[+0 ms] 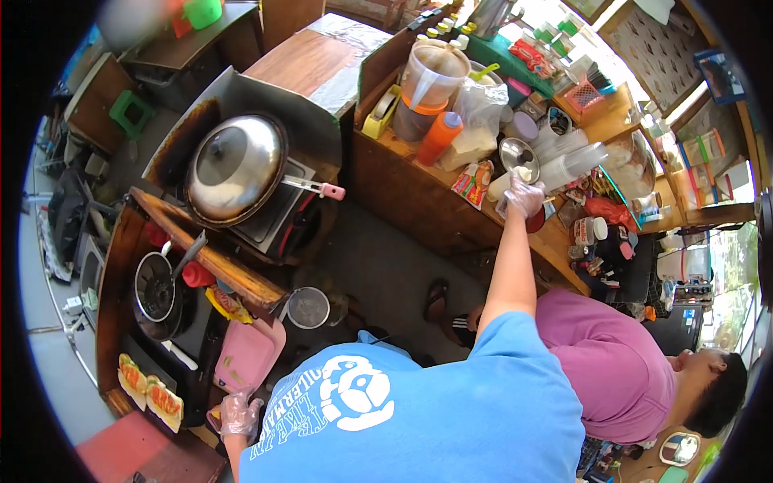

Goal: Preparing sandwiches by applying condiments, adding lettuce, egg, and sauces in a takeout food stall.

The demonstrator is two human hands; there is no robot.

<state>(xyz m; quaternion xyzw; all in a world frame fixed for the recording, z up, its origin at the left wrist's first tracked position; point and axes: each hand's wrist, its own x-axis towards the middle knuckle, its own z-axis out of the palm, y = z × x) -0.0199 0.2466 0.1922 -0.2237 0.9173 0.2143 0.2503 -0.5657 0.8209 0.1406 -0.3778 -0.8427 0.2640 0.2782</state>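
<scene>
My right hand [524, 196], in a clear plastic glove, reaches across to the wooden counter. Its fingers close around the top of a pale squeeze bottle [499, 186] with a white cap. Low on the other side, my gloved left hand [240, 413] rests beside the pink cutting board [244, 356]. Something brownish shows at its fingertips, but I cannot tell whether it is held. Left of it lie two open pieces of bread [164, 406] topped with greens and orange-red sauce, at the edge of a black griddle [196, 326]. A white-handled knife [179, 355] lies on the griddle.
A lidded wok [238, 169] sits on the stove, its pink-tipped handle [331, 191] jutting out. Near the griddle stands a small saucepan [155, 287]. The counter carries an orange bottle [439, 139], a tall plastic container [432, 78] and stacked cups [574, 166]. A person in pink [610, 362] is close on my right.
</scene>
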